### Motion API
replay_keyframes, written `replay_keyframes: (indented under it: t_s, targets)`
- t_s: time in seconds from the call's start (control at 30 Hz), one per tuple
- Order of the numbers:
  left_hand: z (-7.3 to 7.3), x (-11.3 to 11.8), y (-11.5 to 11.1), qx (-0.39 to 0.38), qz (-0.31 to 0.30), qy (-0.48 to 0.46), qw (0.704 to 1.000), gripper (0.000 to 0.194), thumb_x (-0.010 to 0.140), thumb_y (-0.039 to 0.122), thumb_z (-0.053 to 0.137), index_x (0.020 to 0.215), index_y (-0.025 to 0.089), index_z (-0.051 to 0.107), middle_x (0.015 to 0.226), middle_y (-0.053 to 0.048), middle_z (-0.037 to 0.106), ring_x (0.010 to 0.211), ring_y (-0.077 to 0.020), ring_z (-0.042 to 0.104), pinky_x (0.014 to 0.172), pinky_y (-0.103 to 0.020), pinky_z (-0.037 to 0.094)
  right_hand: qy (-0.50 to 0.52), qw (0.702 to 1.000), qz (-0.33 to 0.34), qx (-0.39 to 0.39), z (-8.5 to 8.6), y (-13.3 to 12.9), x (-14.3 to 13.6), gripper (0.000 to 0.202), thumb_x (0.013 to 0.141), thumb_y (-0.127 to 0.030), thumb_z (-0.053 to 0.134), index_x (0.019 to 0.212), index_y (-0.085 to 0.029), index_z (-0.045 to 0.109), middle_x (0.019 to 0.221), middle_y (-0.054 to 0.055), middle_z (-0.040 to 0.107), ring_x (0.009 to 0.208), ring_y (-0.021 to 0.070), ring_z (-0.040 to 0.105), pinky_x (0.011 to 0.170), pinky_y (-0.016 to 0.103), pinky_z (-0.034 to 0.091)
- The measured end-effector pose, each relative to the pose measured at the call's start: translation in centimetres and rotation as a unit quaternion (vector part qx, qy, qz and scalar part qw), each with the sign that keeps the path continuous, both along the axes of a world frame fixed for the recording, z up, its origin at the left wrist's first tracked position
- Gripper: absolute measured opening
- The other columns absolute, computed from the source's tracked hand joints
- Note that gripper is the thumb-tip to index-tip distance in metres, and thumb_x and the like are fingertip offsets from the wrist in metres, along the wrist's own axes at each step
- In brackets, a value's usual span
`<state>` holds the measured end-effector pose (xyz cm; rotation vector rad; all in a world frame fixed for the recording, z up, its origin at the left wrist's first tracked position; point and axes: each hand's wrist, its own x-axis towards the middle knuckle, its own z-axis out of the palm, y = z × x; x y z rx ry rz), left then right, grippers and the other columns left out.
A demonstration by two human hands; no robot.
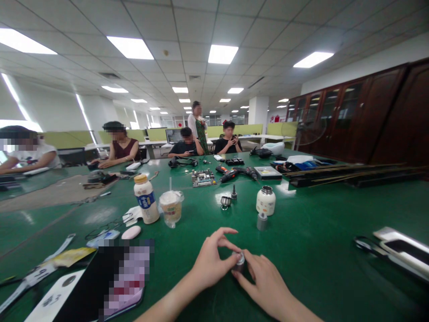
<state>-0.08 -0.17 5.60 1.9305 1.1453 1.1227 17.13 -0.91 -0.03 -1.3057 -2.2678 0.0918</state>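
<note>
Close in front of me, a small silver-grey metal cylinder (239, 264) stands at the green tabletop, partly covered by my fingers. My left hand (214, 256) pinches its top from the left with thumb and a finger, while another finger stretches out above. From the right, the thumb and fingers of my right hand (263, 278) close around its side. Beyond my hands sits a cream bottle with an uncovered metal mouth (266, 202). A grey metal cylinder (262, 222) is in front of that bottle. Further left are a metal cup-shaped lid with a ring (225, 203) and a small dark pointed part (233, 193).
At left stand a milky drink bottle (146, 201) and a plastic drink cup (171, 208), near a pink oval item (131, 232) and a large tablet-like screen (130, 277). A circuit board (203, 178) and power drills (229, 175) lie further back. Several people are around the table.
</note>
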Motion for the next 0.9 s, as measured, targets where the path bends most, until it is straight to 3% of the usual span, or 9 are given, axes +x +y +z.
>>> replay_keyframes:
  t_s: [0.13, 0.27, 0.53, 0.67, 0.8, 0.9]
  targets:
    - [-0.1, -0.1, 0.0, 0.019, 0.019, 0.023, 0.999, 0.047, 0.073, 0.015, 0.069, 0.116, 0.025, 0.053, 0.096, -0.001, 0.075, 0.1, -0.024, 0.065, 0.095, -0.039, 0.04, 0.011, 1.0, 0.015, -0.004, 0.2, 0.0, 0.0, 0.014, 0.088, -0.03, 0.057, 0.098, -0.022, 0.055, 0.066, -0.003, 0.059, 0.062, 0.0186, 0.058, 0.06, 0.027, 0.035]
    - [-0.2, -0.2, -0.1, 0.039, 0.048, 0.066, 0.996, 0.045, 0.072, 0.021, 0.073, 0.113, 0.027, 0.055, 0.086, 0.001, 0.077, 0.1, -0.0271, 0.064, 0.094, -0.043, 0.036, 0.024, 0.999, 0.025, 0.007, 0.4, -0.1, -0.1, 0.01, 0.087, -0.029, 0.057, 0.095, -0.022, 0.055, 0.066, -0.003, 0.06, 0.062, 0.0179, 0.059, 0.059, 0.026, 0.035]
    - [0.2, -0.2, -0.5, 0.043, 0.005, 0.065, 0.997, 0.048, 0.077, 0.014, 0.065, 0.121, 0.028, 0.053, 0.092, 0.001, 0.077, 0.102, -0.0233, 0.061, 0.093, -0.037, 0.037, 0.011, 1.0, 0.008, 0.017, 0.0, 0.0, 0.0, 0.013, 0.087, -0.032, 0.058, 0.09, -0.02, 0.057, 0.064, -0.002, 0.06, 0.058, 0.0182, 0.059, 0.059, 0.027, 0.037]
    - [0.1, -0.2, -0.2, 0.046, 0.013, 0.06, 0.997, 0.04, 0.078, 0.018, 0.069, 0.115, 0.027, 0.057, 0.097, -0.001, 0.076, 0.1, -0.0233, 0.063, 0.093, -0.038, 0.04, 0.016, 1.0, 0.008, 0.015, 0.0, 0.0, 0.0, 0.014, 0.088, -0.035, 0.057, 0.091, -0.021, 0.057, 0.065, -0.002, 0.061, 0.059, 0.0177, 0.059, 0.058, 0.027, 0.037]
    - [-0.8, -1.0, 1.1, 0.057, 0.075, 0.035, 0.995, 0.034, 0.08, 0.027, 0.07, 0.11, 0.026, 0.055, 0.092, -0.001, 0.077, 0.101, -0.0231, 0.065, 0.094, -0.037, 0.041, 0.011, 1.0, 0.01, -0.006, 0.3, 0.0, -0.1, 0.017, 0.088, -0.036, 0.056, 0.099, -0.021, 0.056, 0.064, -0.003, 0.06, 0.061, 0.0185, 0.059, 0.059, 0.027, 0.037]
    - [-2.2, -2.1, 2.3, 0.045, 0.091, 0.067, 0.993, 0.037, 0.077, 0.025, 0.073, 0.109, 0.026, 0.054, 0.086, 0.001, 0.078, 0.098, -0.0241, 0.065, 0.092, -0.039, 0.041, 0.012, 1.0, 0.009, -0.006, 0.3, -0.1, 0.0, 0.02, 0.088, -0.037, 0.056, 0.101, -0.022, 0.056, 0.065, -0.003, 0.06, 0.062, 0.0189, 0.058, 0.06, 0.027, 0.037]
